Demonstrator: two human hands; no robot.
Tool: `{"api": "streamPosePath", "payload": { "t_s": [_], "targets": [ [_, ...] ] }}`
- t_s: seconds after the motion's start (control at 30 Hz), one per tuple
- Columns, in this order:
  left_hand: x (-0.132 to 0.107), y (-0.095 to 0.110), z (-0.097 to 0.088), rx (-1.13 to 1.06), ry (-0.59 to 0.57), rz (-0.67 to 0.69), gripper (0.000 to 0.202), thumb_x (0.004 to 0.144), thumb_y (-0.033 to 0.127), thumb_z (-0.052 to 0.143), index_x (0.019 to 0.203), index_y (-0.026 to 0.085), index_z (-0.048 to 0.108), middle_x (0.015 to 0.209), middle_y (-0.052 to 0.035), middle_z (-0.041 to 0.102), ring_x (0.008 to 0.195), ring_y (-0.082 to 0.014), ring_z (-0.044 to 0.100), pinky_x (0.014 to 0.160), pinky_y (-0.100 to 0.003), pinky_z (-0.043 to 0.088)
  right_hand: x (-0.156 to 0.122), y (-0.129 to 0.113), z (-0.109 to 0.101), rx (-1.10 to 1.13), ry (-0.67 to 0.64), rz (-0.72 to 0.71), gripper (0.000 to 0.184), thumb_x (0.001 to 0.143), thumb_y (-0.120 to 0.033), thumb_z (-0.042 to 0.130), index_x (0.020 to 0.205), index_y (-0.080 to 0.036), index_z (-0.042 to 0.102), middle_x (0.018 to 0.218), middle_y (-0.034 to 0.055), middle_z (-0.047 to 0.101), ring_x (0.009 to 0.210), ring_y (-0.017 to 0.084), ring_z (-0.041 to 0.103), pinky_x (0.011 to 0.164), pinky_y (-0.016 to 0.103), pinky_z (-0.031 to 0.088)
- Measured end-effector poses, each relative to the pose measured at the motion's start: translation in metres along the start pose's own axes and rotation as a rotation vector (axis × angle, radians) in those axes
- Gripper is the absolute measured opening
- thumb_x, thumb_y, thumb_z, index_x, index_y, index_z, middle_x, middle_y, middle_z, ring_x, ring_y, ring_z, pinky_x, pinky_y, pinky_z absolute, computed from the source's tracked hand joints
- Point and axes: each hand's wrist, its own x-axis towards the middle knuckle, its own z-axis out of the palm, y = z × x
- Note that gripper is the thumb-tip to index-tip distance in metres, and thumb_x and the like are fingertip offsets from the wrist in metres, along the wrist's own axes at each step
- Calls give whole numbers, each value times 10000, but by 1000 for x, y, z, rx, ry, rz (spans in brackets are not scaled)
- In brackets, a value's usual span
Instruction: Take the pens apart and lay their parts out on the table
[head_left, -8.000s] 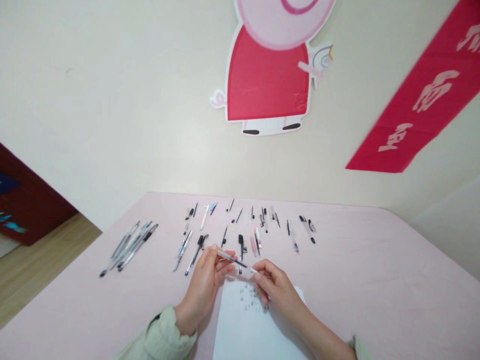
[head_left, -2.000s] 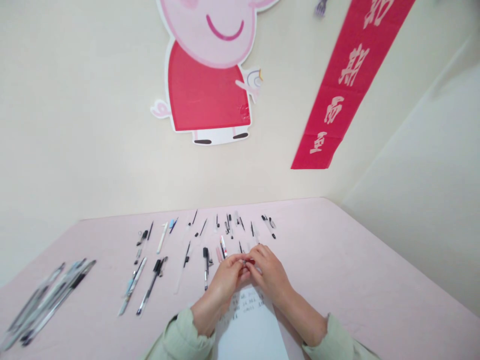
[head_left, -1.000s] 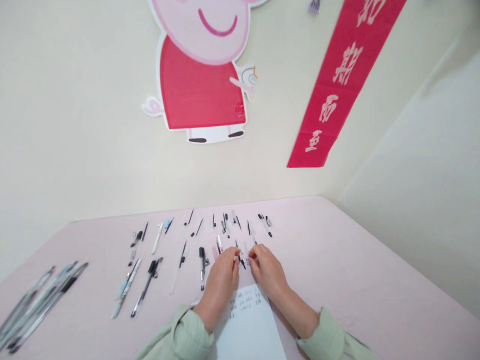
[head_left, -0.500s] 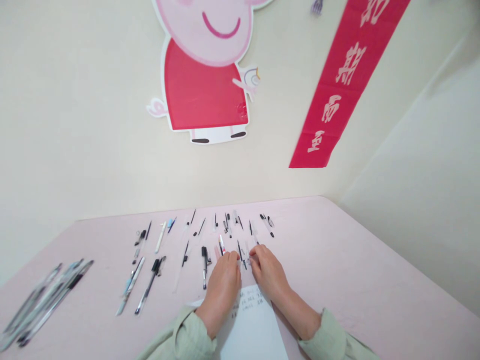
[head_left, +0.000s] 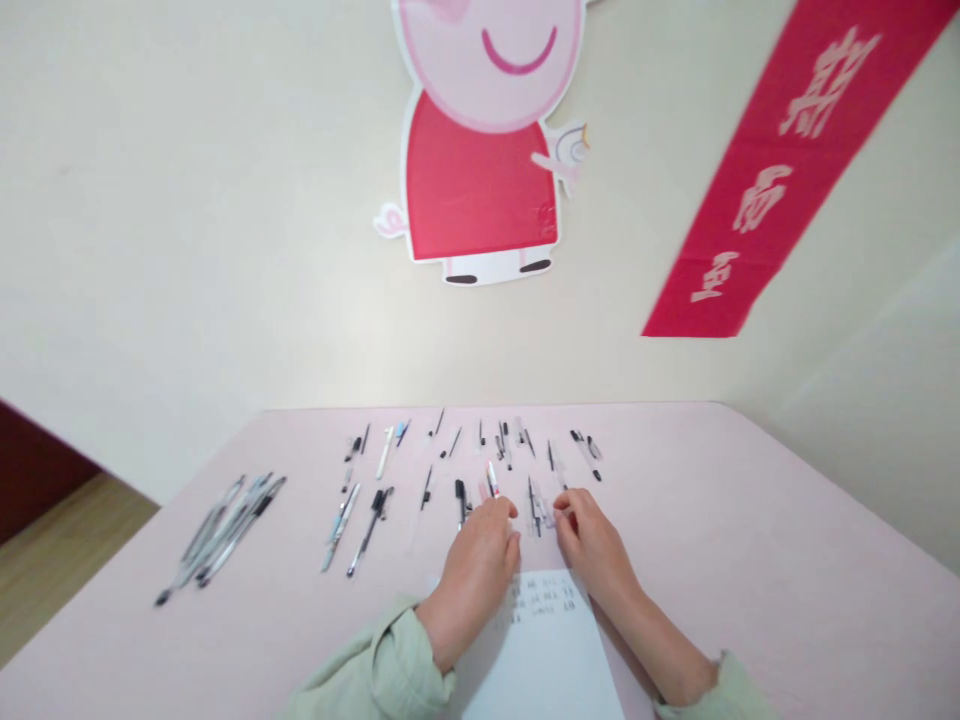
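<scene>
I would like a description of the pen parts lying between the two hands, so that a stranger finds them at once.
Start from the pink table below the pig cutout and find the written sheet. Just beyond its far edge lie dark and clear pen parts. What sets them apart: only this group lies in the gap between the left hand and the right hand.

pile of pens (head_left: 225, 535) way over on the left of the table (head_left: 750, 560), two rough rows of pen parts (head_left: 460, 490) mid-table, paper (head_left: 544, 660) in front of those, cutout (head_left: 484, 185) on the wall (head_left: 225, 250) behind, banner (head_left: 750, 220) right of that
</scene>
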Motion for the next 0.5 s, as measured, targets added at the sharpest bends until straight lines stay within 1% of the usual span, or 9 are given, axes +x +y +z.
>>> {"api": "streamPosePath", "payload": {
  "t_s": [0.1,0.17,0.27,0.3,0.37,0.43,0.5],
  "targets": [
    [-17,-14,-28,106,7,-32,172,832,177,465,971,206,562,971,-75,632,876,-222,586,786,-336,420,0,1,0,2,-27,34,133,879,-248,402,907,-222,529,891,40,613,697,180,599,644,304,439],
    [-28,-29,-49,222,34,-95,152,854,191,446,940,203,572,924,-69,632,854,-222,582,766,-332,410,0,0,-1,-10,-55,62,146,886,-283,400,933,-229,527,931,43,624,679,179,603,620,305,434],
    [-43,-59,-86,429,115,-219,185,887,198,397,927,190,577,900,-77,637,829,-226,592,739,-331,398,0,-1,-2,-31,-79,88,177,896,-326,389,971,-235,521,1002,54,627,691,184,616,607,312,436],
    [-47,-70,-99,505,129,-242,194,893,203,389,936,187,578,919,-82,637,840,-229,596,744,-333,396,-1,-1,-2,-34,-78,89,186,897,-332,387,982,-234,521,1022,57,626,708,186,623,611,314,439],
    [-53,-92,-125,682,165,-286,225,905,211,365,980,170,573,966,-101,637,871,-244,602,770,-350,394,-1,-1,-2,-37,-69,83,195,897,-330,389,995,-235,527,1043,57,625,741,188,632,621,313,445],
    [-57,-112,-149,838,198,-376,247,906,219,355,997,149,575,995,-127,636,936,-273,601,791,-368,395,-2,-1,-2,-42,-60,74,195,894,-326,395,991,-236,539,1043,52,628,738,184,634,621,310,447],
    [-61,-129,-168,957,233,-466,270,903,220,347,1022,131,572,1029,-155,632,995,-304,591,802,-389,395,-2,-1,-2,-41,-60,70,200,897,-332,397,988,-238,548,1041,49,630,730,181,634,615,307,448]
  ]
}}
